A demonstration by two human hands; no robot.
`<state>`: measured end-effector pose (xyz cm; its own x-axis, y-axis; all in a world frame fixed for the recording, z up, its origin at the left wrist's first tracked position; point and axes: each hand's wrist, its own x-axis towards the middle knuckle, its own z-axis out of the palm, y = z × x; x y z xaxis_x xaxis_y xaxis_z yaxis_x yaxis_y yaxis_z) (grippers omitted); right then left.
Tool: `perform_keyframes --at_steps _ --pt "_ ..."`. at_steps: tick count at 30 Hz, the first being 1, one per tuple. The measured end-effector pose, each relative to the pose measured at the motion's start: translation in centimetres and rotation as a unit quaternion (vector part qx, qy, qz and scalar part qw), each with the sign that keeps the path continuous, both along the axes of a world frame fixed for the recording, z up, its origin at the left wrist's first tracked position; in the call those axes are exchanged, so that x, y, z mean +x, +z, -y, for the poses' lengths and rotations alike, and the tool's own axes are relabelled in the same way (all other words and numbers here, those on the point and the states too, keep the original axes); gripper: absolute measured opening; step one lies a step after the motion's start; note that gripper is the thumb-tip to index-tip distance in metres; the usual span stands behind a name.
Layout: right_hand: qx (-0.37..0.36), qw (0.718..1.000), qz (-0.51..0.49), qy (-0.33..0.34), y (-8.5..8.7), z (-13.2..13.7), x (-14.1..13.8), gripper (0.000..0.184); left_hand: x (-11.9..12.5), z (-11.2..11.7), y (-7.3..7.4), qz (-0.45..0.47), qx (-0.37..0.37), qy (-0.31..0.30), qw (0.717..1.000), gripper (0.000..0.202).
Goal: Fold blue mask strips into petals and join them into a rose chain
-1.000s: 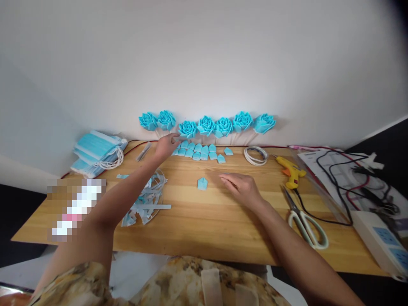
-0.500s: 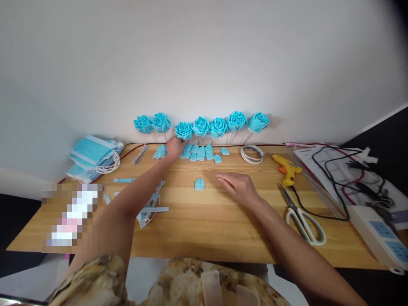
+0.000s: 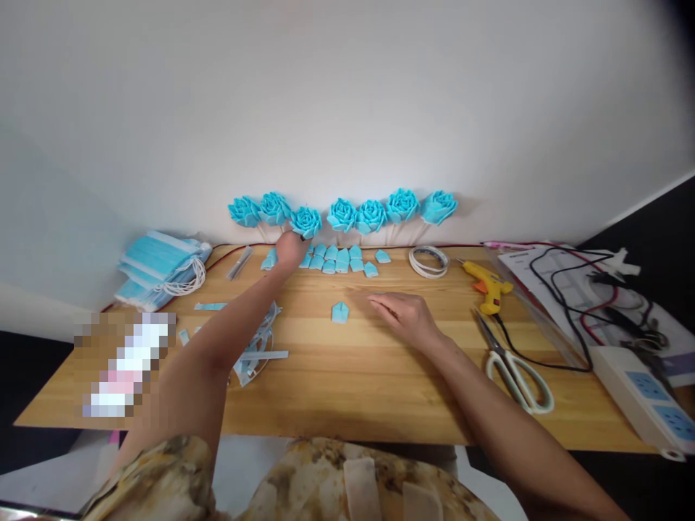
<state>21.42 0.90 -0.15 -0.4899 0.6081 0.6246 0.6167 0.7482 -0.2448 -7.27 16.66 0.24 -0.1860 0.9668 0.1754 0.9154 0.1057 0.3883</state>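
A blue flower (image 3: pixel 305 222), third from left in its row, sits just above the middle of the frame, the left hand (image 3: pixel 292 248) grasping it beneath the bloom, fingertips hidden. Small folded pieces (image 3: pixel 342 260) lie below. Near centre, a lone square (image 3: pixel 339 312) lies left of the right hand (image 3: pixel 407 318); its fingers are curled, but whether around anything I cannot tell. Scissors (image 3: pixel 504 352) lie lower right.

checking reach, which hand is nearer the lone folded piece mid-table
Right. The right hand is just right of the folded piece; the left hand is farther back, at a flower.
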Motion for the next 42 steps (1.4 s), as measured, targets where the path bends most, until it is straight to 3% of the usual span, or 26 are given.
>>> perform_keyframes --at_steps 17,25,30,36,42 --pt "-0.004 1.0 -0.012 0.002 -0.4 -0.3 0.1 0.025 -0.2 -0.2 -0.2 0.022 0.003 -0.013 1.0 0.04" --pt "-0.051 0.999 -0.009 -0.011 -0.7 -0.2 0.0 0.024 -1.5 3.8 0.7 0.085 0.076 -0.054 0.992 0.037" --pt "-0.072 0.997 -0.014 -0.014 -0.7 -0.1 -0.2 0.025 1.3 5.0 0.8 0.096 0.09 -0.101 0.986 0.043" --pt "-0.076 0.997 -0.016 -0.027 -0.7 -0.3 -0.1 0.025 5.2 2.7 0.8 0.065 0.066 -0.119 0.989 0.033" --pt "-0.079 0.997 -0.008 -0.023 -0.9 -0.4 -0.1 0.025 6.8 0.6 0.3 0.031 0.037 -0.099 0.994 0.037"
